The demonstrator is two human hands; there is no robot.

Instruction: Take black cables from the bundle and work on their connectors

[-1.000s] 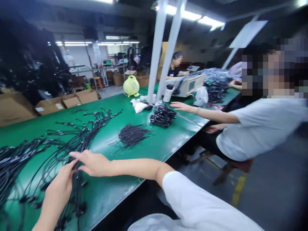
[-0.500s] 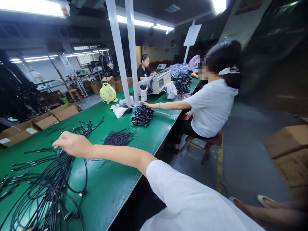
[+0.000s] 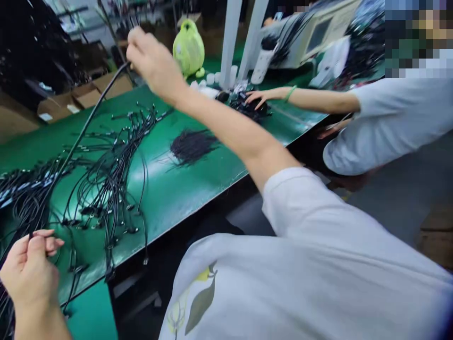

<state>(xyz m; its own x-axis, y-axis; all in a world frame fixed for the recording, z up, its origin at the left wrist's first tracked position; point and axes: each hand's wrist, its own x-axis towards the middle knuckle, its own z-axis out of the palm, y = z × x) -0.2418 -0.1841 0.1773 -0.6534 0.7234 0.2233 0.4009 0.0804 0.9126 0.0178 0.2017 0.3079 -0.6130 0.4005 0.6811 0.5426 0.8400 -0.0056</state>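
My right hand (image 3: 152, 63) is raised over the far side of the bench, its fingers closed on the upper end of a black cable (image 3: 92, 113). That cable slants down to the left, toward my left hand (image 3: 33, 269). Low at the left edge, my left hand is closed with thumb and finger pinched, and a bit of dark cable shows at the pinch. Below the stretched cable lies a loose bundle of black cables (image 3: 116, 174) with small connectors, some ends hanging over the bench edge. Another pile of cables (image 3: 30, 189) lies at far left.
A pile of thin black ties or wires (image 3: 193, 146) lies on the green bench (image 3: 159, 189). Beyond are a yellow-green fan (image 3: 189, 49), white posts (image 3: 231, 42) and a bottle (image 3: 264, 63). A co-worker's hand (image 3: 262, 97) rests on a black cable stack at right.
My right hand has risen from the cable bundle with one cable stretched from it. My left hand has come into view. The head view has turned downward and left.
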